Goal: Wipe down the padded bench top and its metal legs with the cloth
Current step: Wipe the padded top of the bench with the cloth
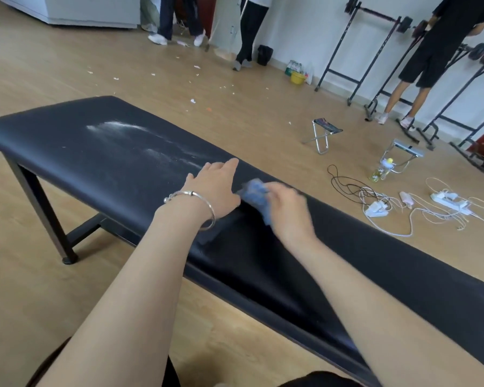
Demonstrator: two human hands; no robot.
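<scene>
Wood-floored gym: on one long black padded bench (95, 152), one left hand (215, 188) presses flat, fingers straight. Just beside it, one motion-blurred right hand (287, 208) clutches one crumpled blue cloth (256, 195). One black metal leg (44, 216) shows.

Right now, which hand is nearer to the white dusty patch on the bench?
Left. The left hand rests flat right beside the patch; the right hand, gripping the blue cloth, sits farther along the bench.

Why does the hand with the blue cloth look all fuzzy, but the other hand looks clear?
In the head view, the right hand and the blue cloth it grips are smeared by motion blur, while the left hand, resting flat on the bench top, looks sharp. The same view's wide-angle lens also slightly bends the bench top's long far edge.
</scene>
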